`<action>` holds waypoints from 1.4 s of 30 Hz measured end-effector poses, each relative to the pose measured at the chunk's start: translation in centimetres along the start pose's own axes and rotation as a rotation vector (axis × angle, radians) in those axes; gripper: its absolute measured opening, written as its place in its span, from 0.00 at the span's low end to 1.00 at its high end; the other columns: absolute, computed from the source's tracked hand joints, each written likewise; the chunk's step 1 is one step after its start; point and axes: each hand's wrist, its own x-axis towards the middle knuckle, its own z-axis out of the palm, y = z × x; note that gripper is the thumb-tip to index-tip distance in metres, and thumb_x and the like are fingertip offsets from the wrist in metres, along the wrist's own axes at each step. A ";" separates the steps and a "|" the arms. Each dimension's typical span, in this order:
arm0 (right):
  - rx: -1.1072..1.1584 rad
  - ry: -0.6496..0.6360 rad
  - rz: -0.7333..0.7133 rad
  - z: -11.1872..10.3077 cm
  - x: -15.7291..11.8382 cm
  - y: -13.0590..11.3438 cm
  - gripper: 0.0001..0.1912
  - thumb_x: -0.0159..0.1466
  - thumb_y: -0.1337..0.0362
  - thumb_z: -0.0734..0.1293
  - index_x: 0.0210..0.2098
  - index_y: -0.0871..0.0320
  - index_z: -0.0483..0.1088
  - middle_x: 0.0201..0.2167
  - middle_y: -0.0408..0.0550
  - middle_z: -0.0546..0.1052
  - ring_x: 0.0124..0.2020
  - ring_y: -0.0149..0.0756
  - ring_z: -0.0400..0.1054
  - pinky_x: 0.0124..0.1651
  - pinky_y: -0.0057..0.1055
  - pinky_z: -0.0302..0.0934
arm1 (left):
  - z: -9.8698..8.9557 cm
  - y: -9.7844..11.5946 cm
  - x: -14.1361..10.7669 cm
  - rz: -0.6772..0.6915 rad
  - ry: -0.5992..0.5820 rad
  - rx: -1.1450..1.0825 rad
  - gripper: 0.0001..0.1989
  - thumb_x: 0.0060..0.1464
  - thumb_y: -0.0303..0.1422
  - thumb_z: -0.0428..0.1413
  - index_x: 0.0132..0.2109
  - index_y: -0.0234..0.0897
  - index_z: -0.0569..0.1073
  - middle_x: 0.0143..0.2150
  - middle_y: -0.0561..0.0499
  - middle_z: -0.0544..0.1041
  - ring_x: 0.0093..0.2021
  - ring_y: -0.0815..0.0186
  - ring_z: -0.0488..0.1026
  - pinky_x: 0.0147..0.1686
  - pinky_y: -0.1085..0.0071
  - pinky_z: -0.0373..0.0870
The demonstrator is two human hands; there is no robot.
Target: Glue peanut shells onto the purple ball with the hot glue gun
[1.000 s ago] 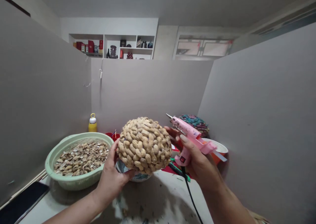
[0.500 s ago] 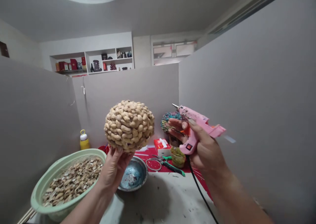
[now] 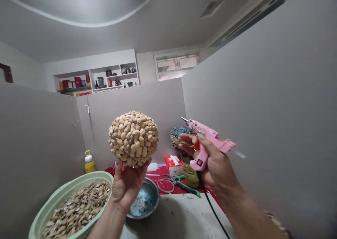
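Note:
A ball covered in peanut shells (image 3: 133,139) rests on the fingers of my left hand (image 3: 129,184), which grips it from below above the table. My right hand (image 3: 214,161) is wrapped around the handle of a pink hot glue gun (image 3: 207,137). Its metal nozzle points up and left toward the ball, with a gap between them. A clear glue stick sticks out of the gun's back, and a black cord (image 3: 214,209) hangs from its handle. Below on the left, a green basket (image 3: 35,211) holds many peanut shells (image 3: 79,207).
A metal bowl (image 3: 155,205) with blue stains stands under the ball. Behind it lie green-handled pliers (image 3: 188,188), a wire ring (image 3: 165,191), a red tissue pack (image 3: 173,165) and a greenish cup (image 3: 191,176). A multicoloured ball (image 3: 176,137) and a yellow bottle (image 3: 90,166) stand by the grey partitions (image 3: 131,98).
My left hand has turned the peanut-shell ball, so another side faces me. The view has tilted upward. My right hand keeps the glue gun at about the same place beside the ball.

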 end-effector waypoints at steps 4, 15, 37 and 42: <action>-0.007 -0.005 0.012 -0.2 0.2 0.3 0.12 0.52 0.53 0.74 0.24 0.53 0.72 0.35 0.46 0.80 0.46 0.42 0.73 0.45 0.34 0.71 | 0.0 0.1 -0.2 -0.009 -0.001 -0.002 0.32 0.57 0.51 0.51 0.64 0.44 0.61 0.57 0.45 0.75 0.60 0.58 0.68 0.66 0.61 0.48; -0.030 0.007 -0.029 0.3 -0.4 -0.1 0.12 0.52 0.54 0.74 0.23 0.55 0.71 0.34 0.45 0.80 0.41 0.38 0.74 0.44 0.30 0.69 | 0.1 -0.3 -0.3 -0.068 0.113 -0.095 0.31 0.57 0.50 0.52 0.62 0.37 0.62 0.53 0.39 0.77 0.57 0.58 0.71 0.60 0.62 0.60; -0.039 0.063 0.033 0.1 -0.2 0.5 0.13 0.50 0.54 0.75 0.25 0.56 0.74 0.31 0.45 0.79 0.39 0.38 0.73 0.45 0.31 0.69 | 1.8 -1.7 -0.4 0.020 0.423 -0.090 0.21 0.57 0.37 0.58 0.55 0.34 0.69 0.46 0.39 0.80 0.50 0.56 0.77 0.51 0.63 0.73; -0.044 0.030 0.018 -0.1 -0.2 0.7 0.14 0.49 0.54 0.75 0.20 0.56 0.70 0.32 0.46 0.80 0.39 0.38 0.73 0.43 0.28 0.70 | 1.6 -2.3 -0.4 0.056 0.461 -0.085 0.19 0.54 0.34 0.61 0.52 0.33 0.72 0.44 0.40 0.81 0.46 0.57 0.78 0.49 0.64 0.74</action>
